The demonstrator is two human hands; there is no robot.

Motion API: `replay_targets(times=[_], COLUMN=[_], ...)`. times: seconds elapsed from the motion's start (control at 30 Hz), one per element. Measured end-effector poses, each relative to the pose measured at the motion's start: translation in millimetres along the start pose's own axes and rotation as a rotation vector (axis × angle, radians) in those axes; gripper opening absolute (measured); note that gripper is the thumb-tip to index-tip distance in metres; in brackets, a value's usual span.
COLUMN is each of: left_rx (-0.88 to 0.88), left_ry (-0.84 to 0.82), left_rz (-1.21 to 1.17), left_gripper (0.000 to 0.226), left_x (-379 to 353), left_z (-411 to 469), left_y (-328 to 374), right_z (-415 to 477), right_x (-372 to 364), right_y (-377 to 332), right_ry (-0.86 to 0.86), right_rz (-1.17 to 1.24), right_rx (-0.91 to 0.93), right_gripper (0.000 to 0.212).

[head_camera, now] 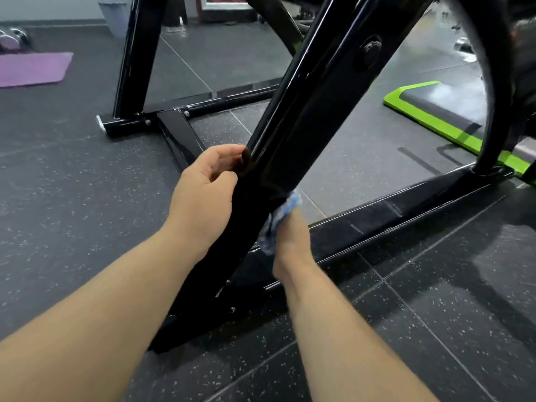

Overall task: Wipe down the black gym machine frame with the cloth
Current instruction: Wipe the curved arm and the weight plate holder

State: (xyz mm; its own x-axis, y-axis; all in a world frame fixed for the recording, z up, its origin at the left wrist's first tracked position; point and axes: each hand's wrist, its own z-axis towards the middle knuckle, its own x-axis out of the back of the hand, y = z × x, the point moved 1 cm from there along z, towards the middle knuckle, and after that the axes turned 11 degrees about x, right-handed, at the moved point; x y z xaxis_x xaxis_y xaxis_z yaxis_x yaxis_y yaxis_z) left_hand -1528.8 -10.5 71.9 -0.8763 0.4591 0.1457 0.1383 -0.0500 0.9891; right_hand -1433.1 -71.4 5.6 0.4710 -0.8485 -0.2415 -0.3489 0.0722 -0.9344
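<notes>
A glossy black slanted beam of the gym machine frame [313,111] runs from the top right down to the floor base near the centre. My left hand [203,192] grips the beam's left edge, fingers curled round it. My right hand [290,236] holds a blue and white cloth [280,219] bunched against the beam's right underside, low down near the base rail. Part of the cloth and my right fingers are hidden behind the beam.
The frame's black base rails [406,204] lie across the dark speckled rubber floor. A green and grey step platform [441,111] sits to the right behind the frame. At the far left lie a purple mat [32,69] and a ball [13,39].
</notes>
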Motion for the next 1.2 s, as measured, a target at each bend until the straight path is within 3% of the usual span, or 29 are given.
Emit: replay_targets(times=[0.1,0.2,0.27,0.37,0.43,0.6,0.7,0.8,0.87,1.0,1.13,1.2], left_rx=[0.024,0.016,0.019,0.009,-0.020,-0.343,-0.409,-0.303,-0.160,-0.052,0.119,0.187], left_ry=[0.013,0.023,0.032,0.049,0.058,0.212,0.076,-0.127,-0.123,-0.081,-0.303,-0.348], left_rz=[-0.010,-0.020,-0.009,-0.011,0.022,0.307,0.426,0.653,0.697,0.631,0.374,0.207], left_gripper=[0.043,0.042,0.041,0.042,0.041,0.022,0.010,0.035,0.034,0.026,0.021,0.024], left_x=[-2,-3,-5,-9,-9,6,11,7,7,13,22,26], left_z=[1,2,2,0,0,-11,-22,-33,-33,-30,-29,-30], left_y=[-6,-12,-14,-10,-9,-25,-27,-23,-23,-21,-10,-2], right_z=[13,30,33,20,15,16,5,-7,-13,-25,-31,-29], right_x=[6,5,5,0,-1,19,30,36,38,41,41,39], right_y=[-34,-75,-64,-21,-1,-1,-2,-11,-20,-35,-45,-49], right_ry=[-0.052,-0.090,-0.050,-0.139,-0.183,-0.037,-0.106,-0.216,-0.257,-0.297,-0.357,-0.291], right_rz=[0.141,0.280,0.212,0.087,0.079,0.081,0.190,0.310,0.317,0.347,0.290,0.232], right_rx=[-0.191,0.002,-0.045,-0.172,-0.267,-0.181,-0.197,-0.214,-0.211,-0.196,-0.147,-0.103], right_gripper=[0.038,0.046,0.058,0.046,0.060,0.025,0.017,0.009,0.008,0.013,0.002,0.001])
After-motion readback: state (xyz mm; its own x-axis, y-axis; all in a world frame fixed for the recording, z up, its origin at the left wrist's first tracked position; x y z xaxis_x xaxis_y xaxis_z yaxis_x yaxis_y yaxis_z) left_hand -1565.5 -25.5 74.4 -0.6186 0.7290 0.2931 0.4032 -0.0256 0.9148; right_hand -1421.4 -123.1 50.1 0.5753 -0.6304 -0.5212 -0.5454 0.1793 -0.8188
